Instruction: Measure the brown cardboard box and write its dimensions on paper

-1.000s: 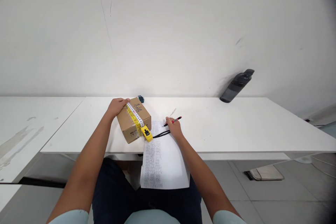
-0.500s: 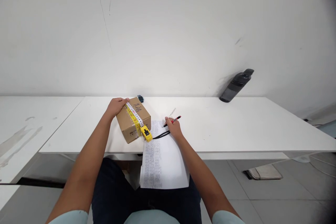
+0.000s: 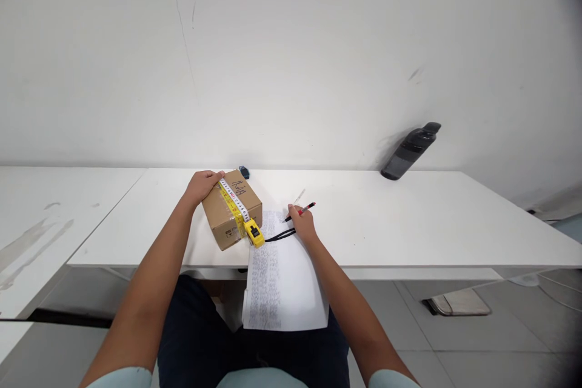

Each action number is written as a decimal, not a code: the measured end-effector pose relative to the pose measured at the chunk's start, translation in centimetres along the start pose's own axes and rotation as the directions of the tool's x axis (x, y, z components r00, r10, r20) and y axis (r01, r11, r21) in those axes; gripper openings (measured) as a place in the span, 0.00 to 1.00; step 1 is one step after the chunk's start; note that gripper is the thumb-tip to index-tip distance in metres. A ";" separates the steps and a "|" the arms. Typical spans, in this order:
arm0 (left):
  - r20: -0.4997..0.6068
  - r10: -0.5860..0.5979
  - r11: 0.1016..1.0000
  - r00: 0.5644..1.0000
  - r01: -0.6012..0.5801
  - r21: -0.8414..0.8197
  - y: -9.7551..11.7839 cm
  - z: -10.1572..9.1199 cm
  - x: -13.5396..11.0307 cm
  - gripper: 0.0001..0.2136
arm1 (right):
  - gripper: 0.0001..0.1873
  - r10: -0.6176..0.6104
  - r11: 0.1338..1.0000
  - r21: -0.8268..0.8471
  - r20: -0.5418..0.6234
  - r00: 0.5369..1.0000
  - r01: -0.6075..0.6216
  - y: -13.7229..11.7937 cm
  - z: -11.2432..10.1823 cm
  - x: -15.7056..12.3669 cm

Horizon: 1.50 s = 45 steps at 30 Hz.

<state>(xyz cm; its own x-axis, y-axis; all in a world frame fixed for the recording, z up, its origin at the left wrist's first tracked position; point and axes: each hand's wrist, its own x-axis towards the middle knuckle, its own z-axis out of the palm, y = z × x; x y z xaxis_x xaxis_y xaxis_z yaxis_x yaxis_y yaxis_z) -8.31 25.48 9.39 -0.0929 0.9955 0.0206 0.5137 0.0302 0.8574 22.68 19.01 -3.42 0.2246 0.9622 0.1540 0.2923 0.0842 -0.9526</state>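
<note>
I see a white desk [image 3: 386,224], paper [image 3: 300,297] hanging over its front edge. Near that edge sits a brown box [image 3: 216,213] — I can't see inside. A dark bottle [image 3: 406,155] is by the back edge. The left hand's [image 3: 203,185] bent fingers hold the box's left side. A yellow tape measure [image 3: 253,233] crosses the box. The right hand's [image 3: 304,224] fingers pinch tight — on a pen [image 3: 308,207].

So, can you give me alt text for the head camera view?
A person's right hand holds a pen over a partly written sheet, while the left hand holds a cardboard box with a yellow tape measure across its top. The sheet overhangs the white table's near edge; a dark bottle stands farther right.
</note>
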 end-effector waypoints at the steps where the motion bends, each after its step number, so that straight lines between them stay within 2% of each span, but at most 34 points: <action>1: 0.001 0.001 1.000 1.000 -0.001 0.003 -0.1 0.0 0.0 0.24 | 0.24 0.000 1.000 0.000 -0.001 1.000 0.000 0.0 0.0 0.0; 6: 0.002 0.010 1.000 1.000 -0.010 -0.004 -0.2 0.0 0.1 0.24 | 0.25 0.012 1.000 -0.003 -0.037 0.999 -0.012 0.0 0.0 -0.2; 12: -0.008 0.004 1.000 1.000 -0.004 0.007 0.0 -0.1 -0.1 0.23 | 0.25 -0.001 1.000 -0.003 -0.008 1.000 0.001 -0.3 0.0 -0.3; 24: -0.008 0.005 1.000 1.000 -0.005 -0.007 0.0 0.0 -0.2 0.24 | 0.29 0.005 1.000 -0.028 -0.085 0.996 -0.008 0.1 0.2 -0.3; 34: -0.011 0.012 1.000 1.000 -0.011 0.006 -0.1 -0.1 -0.2 0.24 | 0.27 0.016 0.999 -0.035 -0.098 0.995 -0.019 0.1 0.1 -0.3; 37: -0.012 0.012 1.000 1.000 -0.012 0.004 0.0 0.0 -0.2 0.24 | 0.27 0.001 0.999 -0.038 -0.092 0.996 -0.005 0.2 0.2 -0.3; 40: -0.013 0.008 1.000 1.000 -0.008 -0.002 -0.1 0.0 -0.1 0.24 | 0.28 -0.021 0.999 -0.045 -0.136 0.990 0.015 0.3 0.3 -0.2; 45: -0.003 0.015 1.000 1.000 -0.015 -0.013 -0.5 0.0 0.1 0.25 | 0.23 -0.148 0.988 -0.075 -0.238 0.960 0.134 0.6 0.3 -0.1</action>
<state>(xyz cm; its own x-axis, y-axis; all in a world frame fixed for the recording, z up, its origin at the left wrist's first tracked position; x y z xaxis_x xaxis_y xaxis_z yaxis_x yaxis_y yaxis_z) -8.59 25.59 8.97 -0.0877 0.9955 0.0350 0.5038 0.0140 0.8637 22.53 19.02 -4.13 0.3933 0.8497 0.3512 0.3890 0.1923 -0.9009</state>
